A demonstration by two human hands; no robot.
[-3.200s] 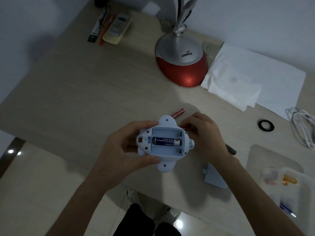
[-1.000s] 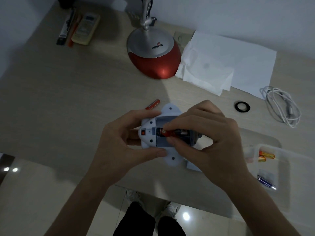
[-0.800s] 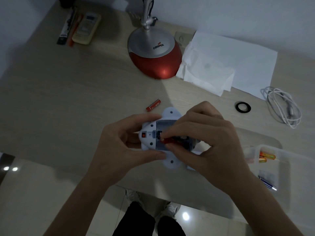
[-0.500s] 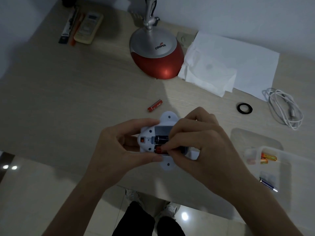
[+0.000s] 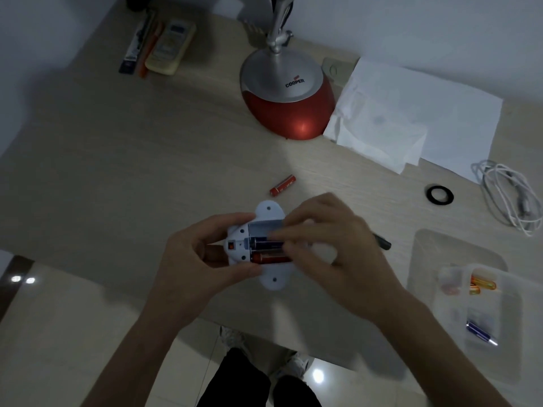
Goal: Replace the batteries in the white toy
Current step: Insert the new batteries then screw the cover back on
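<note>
My left hand (image 5: 194, 259) grips the white toy (image 5: 269, 211) from its left side, belly up, just above the table's near edge. Its battery bay is uncovered. A dark blue battery (image 5: 264, 242) lies in the middle slot and a red battery (image 5: 269, 258) in the near slot; the far slot looks bare. My right hand (image 5: 338, 248) reaches over the bay from the right. Its thumb and fingertips pinch the right end of the red battery and hide the bay's right half. A second red battery (image 5: 282, 185) lies loose on the table just beyond the toy.
A red and silver lamp base (image 5: 288, 98) stands at the back, with white papers (image 5: 411, 113) to its right. A black ring (image 5: 440, 195), a white cable (image 5: 511, 195), a black pen (image 5: 382, 242) and a clear tray (image 5: 482, 304) of small tools sit right. A remote (image 5: 170, 48) lies far left.
My right hand brought a red battery from the table over the toy, moved it from the middle toward the near slot, and it now lies in that slot. The left hand kept its hold.
</note>
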